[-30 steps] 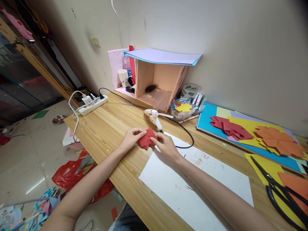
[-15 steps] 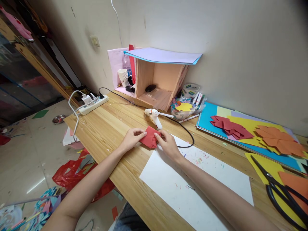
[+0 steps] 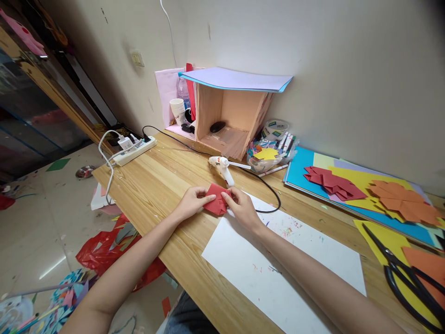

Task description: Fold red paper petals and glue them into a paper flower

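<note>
Craft corner, seemingly in a home

A table stands by a wall with a switch. Markers and paper sit along the table's far edge, a power strip at its left edge, glue gun and scissors nearer in; scraps litter the tiled floor below its near edge

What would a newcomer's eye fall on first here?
Probably the folded red paper near the view's middle, held by the left hand and the right hand. Next come the black scissors at lower right and the peach-coloured box under a lilac sheet at upper middle.
</note>
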`<state>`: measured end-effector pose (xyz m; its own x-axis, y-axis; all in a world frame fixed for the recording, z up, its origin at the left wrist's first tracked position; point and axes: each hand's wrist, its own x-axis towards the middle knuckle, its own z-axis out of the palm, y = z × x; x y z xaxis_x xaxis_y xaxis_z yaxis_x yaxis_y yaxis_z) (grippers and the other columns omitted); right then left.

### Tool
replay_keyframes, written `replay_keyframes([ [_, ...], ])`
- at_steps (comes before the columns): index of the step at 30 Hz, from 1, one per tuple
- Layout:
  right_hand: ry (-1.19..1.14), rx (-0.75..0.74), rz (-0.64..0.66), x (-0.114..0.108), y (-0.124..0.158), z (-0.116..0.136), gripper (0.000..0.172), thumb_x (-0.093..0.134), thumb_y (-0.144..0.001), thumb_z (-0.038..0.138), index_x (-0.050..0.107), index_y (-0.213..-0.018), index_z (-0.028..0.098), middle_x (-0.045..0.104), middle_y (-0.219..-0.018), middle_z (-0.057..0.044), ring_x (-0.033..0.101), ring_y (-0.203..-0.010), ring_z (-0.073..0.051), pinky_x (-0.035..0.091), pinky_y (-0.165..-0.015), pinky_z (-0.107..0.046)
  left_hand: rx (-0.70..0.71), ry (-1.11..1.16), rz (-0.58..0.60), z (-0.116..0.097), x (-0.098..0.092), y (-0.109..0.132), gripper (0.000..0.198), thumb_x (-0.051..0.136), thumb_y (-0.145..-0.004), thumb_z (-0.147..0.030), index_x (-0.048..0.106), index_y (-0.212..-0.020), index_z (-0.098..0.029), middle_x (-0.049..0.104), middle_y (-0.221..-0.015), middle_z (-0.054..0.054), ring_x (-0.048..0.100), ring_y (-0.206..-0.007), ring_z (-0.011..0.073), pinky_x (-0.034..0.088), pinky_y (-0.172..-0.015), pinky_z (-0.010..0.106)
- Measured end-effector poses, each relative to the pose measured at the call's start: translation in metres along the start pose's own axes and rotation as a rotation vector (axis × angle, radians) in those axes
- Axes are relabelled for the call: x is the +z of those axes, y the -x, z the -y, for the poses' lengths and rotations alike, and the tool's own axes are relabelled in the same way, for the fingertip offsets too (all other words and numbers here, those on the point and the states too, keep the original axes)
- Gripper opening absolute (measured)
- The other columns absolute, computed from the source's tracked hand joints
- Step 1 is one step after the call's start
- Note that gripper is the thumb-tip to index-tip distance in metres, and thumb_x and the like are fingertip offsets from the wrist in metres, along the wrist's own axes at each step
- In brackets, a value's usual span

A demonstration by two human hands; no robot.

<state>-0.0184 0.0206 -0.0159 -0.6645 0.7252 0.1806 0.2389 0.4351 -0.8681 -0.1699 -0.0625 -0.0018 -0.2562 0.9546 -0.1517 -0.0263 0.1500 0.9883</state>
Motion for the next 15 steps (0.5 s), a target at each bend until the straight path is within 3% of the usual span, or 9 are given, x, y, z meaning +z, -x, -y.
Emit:
replay_keyframes([
  [10,-0.066,0.022,-0.049,-0.0019,-0.0002,0.0030,0.028,0.040,-0.083,0.043,0.050,-0.074,0.019,0.053,-0.067,0.000,0.048,-0.061,-0.014,0.037,-0.059,-0.025,0.008,-0.013,0.017,-0.0015,-0.0032,-0.0026,0.030,0.061,-0.069,-0.040,0.068,-0.081,-0.012,0.068,-0.075,0.003,0.059,-0.067,0.0137,0.043,-0.067,0.023],
  [15,-0.113,0.022,0.015,-0.0026,-0.0001,0.0038,0.029,0.047,-0.078,0.046,0.052,-0.087,0.019,0.057,-0.076,-0.001,0.050,-0.066,-0.015,0.038,-0.060,-0.025,0.030,-0.032,0.009,-0.0033,-0.0029,-0.0011,0.033,0.058,-0.072,-0.041,0.068,-0.085,-0.013,0.067,-0.075,0.002,0.057,-0.068,0.0138,0.042,-0.066,0.022],
])
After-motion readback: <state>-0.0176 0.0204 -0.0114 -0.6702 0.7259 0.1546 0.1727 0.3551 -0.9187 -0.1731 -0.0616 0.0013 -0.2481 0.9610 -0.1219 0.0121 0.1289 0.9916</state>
